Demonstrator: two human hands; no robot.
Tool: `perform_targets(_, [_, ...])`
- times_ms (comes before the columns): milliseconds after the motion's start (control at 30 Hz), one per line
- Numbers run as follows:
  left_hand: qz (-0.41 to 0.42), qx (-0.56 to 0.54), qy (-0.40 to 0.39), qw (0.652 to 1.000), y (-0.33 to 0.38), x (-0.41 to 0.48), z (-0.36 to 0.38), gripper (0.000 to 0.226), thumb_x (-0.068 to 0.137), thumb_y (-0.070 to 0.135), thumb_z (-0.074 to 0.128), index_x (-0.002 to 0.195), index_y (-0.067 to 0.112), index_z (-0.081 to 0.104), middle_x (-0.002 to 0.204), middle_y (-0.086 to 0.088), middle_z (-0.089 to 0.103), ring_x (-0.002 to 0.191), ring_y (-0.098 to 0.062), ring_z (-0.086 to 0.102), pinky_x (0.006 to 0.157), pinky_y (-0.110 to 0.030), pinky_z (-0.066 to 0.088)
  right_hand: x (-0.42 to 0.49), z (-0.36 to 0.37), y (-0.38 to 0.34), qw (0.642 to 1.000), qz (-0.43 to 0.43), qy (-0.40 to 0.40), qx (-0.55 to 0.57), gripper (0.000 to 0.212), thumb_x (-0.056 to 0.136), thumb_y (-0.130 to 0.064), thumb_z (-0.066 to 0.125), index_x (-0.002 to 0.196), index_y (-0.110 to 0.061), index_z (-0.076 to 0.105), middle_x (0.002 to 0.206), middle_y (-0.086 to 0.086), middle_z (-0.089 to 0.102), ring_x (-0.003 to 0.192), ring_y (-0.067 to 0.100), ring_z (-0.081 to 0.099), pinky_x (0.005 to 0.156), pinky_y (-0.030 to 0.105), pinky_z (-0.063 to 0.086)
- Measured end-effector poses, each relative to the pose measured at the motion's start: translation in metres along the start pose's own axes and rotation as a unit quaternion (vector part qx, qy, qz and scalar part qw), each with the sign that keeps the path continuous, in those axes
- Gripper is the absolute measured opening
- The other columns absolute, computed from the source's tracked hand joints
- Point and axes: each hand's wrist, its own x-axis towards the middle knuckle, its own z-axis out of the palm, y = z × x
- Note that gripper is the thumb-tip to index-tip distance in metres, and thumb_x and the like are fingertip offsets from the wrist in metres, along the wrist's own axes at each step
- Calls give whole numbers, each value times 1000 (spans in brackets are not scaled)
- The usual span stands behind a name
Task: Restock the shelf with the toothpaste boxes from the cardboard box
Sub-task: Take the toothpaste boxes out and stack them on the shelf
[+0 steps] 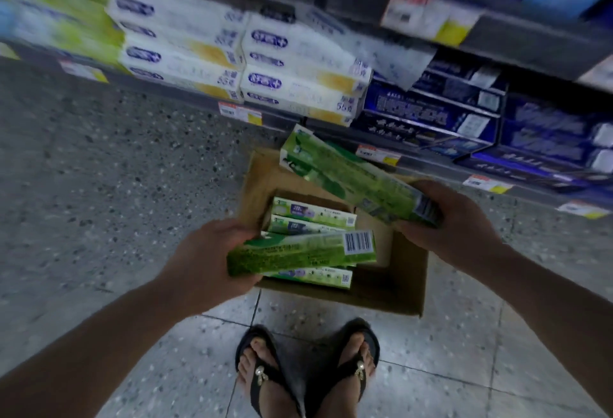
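Pickup step: my left hand [212, 252] grips one green toothpaste box [300, 252], right hand [454, 218] another [348, 179], over the cardboard box [391, 285]. Next, I judge: lift to shelf [431, 152] at 12 o'clock, find the green row.

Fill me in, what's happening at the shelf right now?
A person stands over an open cardboard box on the floor, holding a green toothpaste box in each hand. The left hand grips one lying roughly level above the carton; the right hand holds another angled up toward the shelf. Several more green boxes remain inside the carton. The shelf already carries white and dark blue boxes; neither held box is on it yet.
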Motion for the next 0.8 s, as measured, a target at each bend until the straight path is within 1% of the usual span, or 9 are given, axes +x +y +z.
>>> perform_targets(133, [1,-28,27,999,32,-62,-67,47,56,55,54,101,44,58,84,30,49,75,3,52,61,-14,41,-32,-49,-63,999,-48,-18,-9,45,69,-17,78,95,-36,47,82,-20,52,72,-22,53,53,1,40])
perform_targets(200, [-7,-69,66,995,48,-96,-103,43,56,50,60,98,51,52,82,28,57,74,3,56,61,-15,44,-48,-75,-97,997,-75,-17,-13,48,66,-19,79,89,-46,46,82,-18,54,72,-18,55,53,4,42])
perform_targets(333, [-9,-108,163,981,80,-165,-168,48,55,50,63,98,65,48,104,31,57,81,2,59,62,-16,48,-79,-124,-172,991,-126,-33,-17,62,65,-22,78,84,-70,44,82,-19,57,73,-10,59,55,6,44])
perform_targets(433, [-46,-90,211,972,104,-217,-212,58,48,55,58,98,73,37,89,29,64,81,0,61,67,-22,50,-104,-156,-232,987,-150,-54,-6,51,70,-18,75,96,-48,44,87,-18,50,66,-1,55,54,5,42])
perform_targets(500, [-48,-77,242,966,120,-249,-242,58,49,57,58,99,75,34,88,40,59,85,4,58,74,-17,45,-120,-176,-271,984,-160,-72,-11,47,73,-18,74,104,-36,45,97,-14,48,74,-3,53,60,9,43])
perform_targets(600, [-63,-96,301,947,144,-298,-284,52,51,55,59,96,74,41,101,52,49,91,16,52,76,-2,36,-148,-202,-331,981,-173,-93,9,45,64,-38,80,97,-44,50,96,-16,58,73,2,58,60,18,50])
perform_targets(700, [-78,-138,344,926,161,-347,-318,49,51,52,62,95,67,48,105,39,55,90,11,57,75,-5,41,-177,-221,-380,977,-189,-94,27,63,44,-71,73,100,-50,56,110,-16,62,95,13,64,75,35,56])
perform_targets(767, [-88,-153,369,912,168,-378,-340,49,50,51,63,96,64,50,104,36,57,89,8,59,76,-11,46,-194,-226,-416,970,-217,-108,24,63,56,-58,73,113,-38,54,123,-7,57,111,22,56,78,35,51])
perform_targets(800, [-96,-162,378,907,171,-393,-351,49,50,50,63,97,61,51,105,33,58,89,5,60,77,-16,49,-200,-228,-433,966,-233,-106,23,59,61,-47,74,115,-33,54,125,-5,55,111,21,55,74,27,48])
